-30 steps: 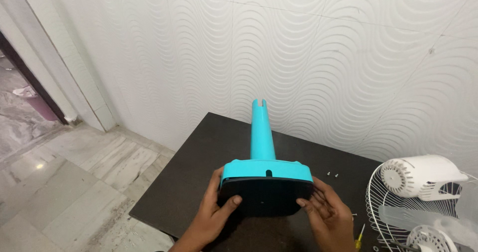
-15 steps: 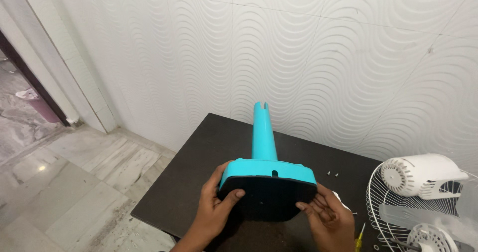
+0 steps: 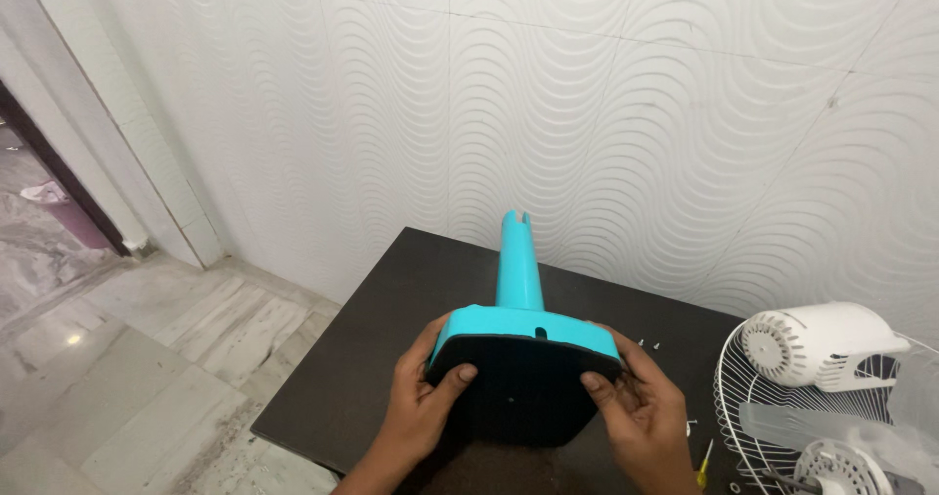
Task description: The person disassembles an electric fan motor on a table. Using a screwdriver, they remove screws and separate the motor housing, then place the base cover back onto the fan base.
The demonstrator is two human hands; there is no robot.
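Hands are gripping one turquoise fan stand (image 3: 518, 304) tipped on its side above the dark table (image 3: 391, 319), its black underside (image 3: 518, 387) facing the camera and its single post pointing toward the patterned wall (image 3: 587, 113). Left hand (image 3: 416, 412) is curling around the left edge of the base, thumb pressing on the black underside; right hand (image 3: 641, 417) is clasping the right edge the same way, fingers closed on the rim. Judged from this grip, the step in hand is the handling or inspection of the base underside, and any further move is calling for a firm two-sided hold. Countable items: one white motor housing (image 3: 822, 343), one wire guard (image 3: 782, 407), one yellow-handled screwdriver (image 3: 704, 463), two small screws (image 3: 648, 343) lying near the wall side
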